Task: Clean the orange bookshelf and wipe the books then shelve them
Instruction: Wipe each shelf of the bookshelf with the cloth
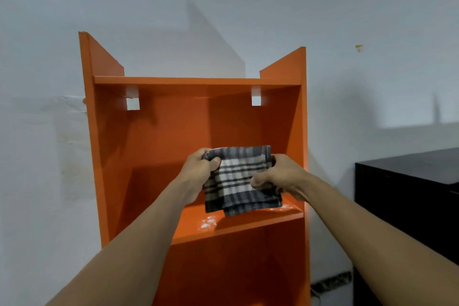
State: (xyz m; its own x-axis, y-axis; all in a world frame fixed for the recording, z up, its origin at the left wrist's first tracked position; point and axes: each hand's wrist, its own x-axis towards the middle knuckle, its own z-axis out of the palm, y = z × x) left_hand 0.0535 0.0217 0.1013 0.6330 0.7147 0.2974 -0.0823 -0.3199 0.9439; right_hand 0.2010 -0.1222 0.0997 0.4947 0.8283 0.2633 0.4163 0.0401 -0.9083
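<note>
Bookshelf (161, 131) cleaning step: I see left hand (198, 171) and right hand (283, 176) gripping cloth (238, 179) over dust (207, 222); next, I'd press and wipe.

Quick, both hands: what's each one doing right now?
Left hand: grips the plaid cloth at its left edge.
Right hand: pinches the same cloth's right side.

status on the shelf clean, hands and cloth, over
Left hand and right hand both grip the plaid cloth. Orange bookshelf: white dust on the board below the cloth. Nothing in the way.
</note>
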